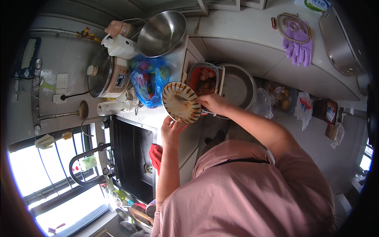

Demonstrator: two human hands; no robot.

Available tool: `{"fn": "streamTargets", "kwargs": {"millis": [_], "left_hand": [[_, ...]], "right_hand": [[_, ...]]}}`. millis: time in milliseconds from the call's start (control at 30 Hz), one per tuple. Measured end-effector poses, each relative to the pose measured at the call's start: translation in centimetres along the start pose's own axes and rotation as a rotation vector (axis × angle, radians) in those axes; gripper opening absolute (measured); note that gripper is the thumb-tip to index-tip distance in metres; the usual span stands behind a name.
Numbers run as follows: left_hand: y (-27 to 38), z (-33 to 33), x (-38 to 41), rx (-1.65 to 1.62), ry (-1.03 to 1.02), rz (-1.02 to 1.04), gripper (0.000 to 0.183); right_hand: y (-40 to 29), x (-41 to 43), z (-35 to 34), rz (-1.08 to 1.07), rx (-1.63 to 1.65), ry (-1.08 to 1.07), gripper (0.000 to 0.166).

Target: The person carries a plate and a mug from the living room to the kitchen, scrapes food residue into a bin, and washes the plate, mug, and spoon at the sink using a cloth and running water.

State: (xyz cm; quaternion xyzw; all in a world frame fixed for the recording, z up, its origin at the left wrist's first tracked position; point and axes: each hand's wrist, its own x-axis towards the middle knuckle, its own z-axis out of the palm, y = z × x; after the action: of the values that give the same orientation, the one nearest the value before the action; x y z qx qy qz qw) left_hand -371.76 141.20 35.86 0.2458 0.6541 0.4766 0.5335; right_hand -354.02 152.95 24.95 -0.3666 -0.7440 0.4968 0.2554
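My left hand (172, 132) grips the lower rim of a round plate (177, 110) with dark stripes around its border. The plate is tilted, and orange-brown food residue smears its middle. At its right edge, my right hand (215, 103) pinches what looks like a metal spoon (183, 99), lying across the plate's face. Just beyond the hands stands a waste bin (220, 81) with a red inside, holding eggshells (207, 74) and dark food scraps. A large metal basin (237, 86) is beside the bin, partly behind my right forearm.
To the left are a black sink (133, 157) with a curved faucet (86, 152) and a red cloth (155, 155) over its edge. A blue plastic bag (151, 80), an electric cooker (114, 77) and a steel bowl (162, 34) crowd the counter. Purple gloves (299, 50) lie far right.
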Motion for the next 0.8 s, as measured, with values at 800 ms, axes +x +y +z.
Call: {"fn": "streamTargets", "kwargs": {"millis": [800], "left_hand": [[-0.3, 0.2, -0.6, -0.011, 0.012, -0.043, 0.030]], "right_hand": [[3.4, -0.4, -2.0, 0.185, -0.001, 0.080, 0.021]]}}
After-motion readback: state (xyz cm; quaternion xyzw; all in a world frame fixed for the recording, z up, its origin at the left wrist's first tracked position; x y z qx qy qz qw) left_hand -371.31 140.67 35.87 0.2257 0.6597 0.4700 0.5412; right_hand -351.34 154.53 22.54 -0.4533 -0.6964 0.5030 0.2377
